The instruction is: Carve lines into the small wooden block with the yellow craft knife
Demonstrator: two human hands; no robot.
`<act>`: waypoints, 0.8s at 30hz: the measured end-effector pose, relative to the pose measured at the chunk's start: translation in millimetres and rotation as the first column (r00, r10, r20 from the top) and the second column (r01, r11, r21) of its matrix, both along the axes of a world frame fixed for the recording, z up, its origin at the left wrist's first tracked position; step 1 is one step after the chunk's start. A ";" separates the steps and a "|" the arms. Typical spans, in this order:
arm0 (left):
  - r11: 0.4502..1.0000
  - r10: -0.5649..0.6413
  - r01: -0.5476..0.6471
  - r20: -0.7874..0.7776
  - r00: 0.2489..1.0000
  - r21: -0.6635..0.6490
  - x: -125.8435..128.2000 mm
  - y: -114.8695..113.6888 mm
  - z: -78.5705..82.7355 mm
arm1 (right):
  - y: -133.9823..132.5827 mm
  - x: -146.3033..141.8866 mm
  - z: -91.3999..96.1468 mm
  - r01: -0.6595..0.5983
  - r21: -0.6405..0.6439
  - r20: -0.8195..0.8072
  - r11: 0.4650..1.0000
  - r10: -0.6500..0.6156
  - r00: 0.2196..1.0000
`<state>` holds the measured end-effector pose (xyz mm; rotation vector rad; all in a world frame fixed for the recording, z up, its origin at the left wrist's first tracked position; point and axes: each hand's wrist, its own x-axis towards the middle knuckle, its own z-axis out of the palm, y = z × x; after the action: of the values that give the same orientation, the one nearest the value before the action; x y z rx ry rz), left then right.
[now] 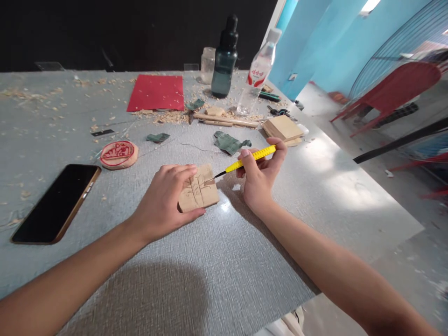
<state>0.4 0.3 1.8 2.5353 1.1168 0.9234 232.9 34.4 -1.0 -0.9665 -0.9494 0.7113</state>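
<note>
The grey table (224, 261) fills most of my view, its far half strewn with wood shavings (168, 116). Beyond its right edge stands a red chair (395, 88). On the far side of the table lies a red sheet (156, 92), and just right of it a dark green bottle (224, 58) stands upright, with a clear plastic bottle (258, 72) leaning a little beside it and a small glass jar (207, 64) behind. To my left a black phone (58, 203) lies face up, near the table's edge. A stack of wooden blocks (283, 129) sits to the right of a few wooden sticks (227, 121), and a crumpled green scrap (229, 142) lies just in front of them, with a smaller green scrap (158, 137) further left. A round wooden disc (119, 154) with a red carved pattern rests above the phone.

My left hand (164, 203) lies over the small wooden block (199, 190), fingers spread across its left side and thumb against its near edge, pressing it flat to the table — the block sits in the middle, between my two hands. Its top shows cut lines. My right hand (261, 175) is closed around a yellow carving knife (250, 158), held like a pen, and the dark tip touches the block's upper right part.
</note>
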 end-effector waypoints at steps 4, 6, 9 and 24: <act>1.000 -0.008 0.008 -0.003 1.000 0.008 -0.6 -0.1 0.5 | 1.7 2.4 -1.9 -0.006 -0.038 -0.048 0.999 0.004 0.999; 1.000 -0.010 0.010 -0.020 1.000 0.021 -1.2 -0.2 0.2 | 2.6 3.2 -2.7 -0.004 -0.060 -0.065 0.998 0.000 0.998; 0.999 -0.011 0.012 -0.032 0.999 0.031 -1.3 -0.3 -0.1 | 2.1 2.3 -3.2 -0.018 -0.061 -0.056 0.998 0.015 0.998; 1.000 -0.003 0.003 -0.009 1.000 0.002 0.1 -0.1 0.6 | -5.5 -3.9 -1.0 -0.099 0.015 0.054 0.995 0.098 0.994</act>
<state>0.6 0.2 2.4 2.5449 1.1144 0.9143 229.0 28.9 -1.9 -0.9318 -1.0541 0.7617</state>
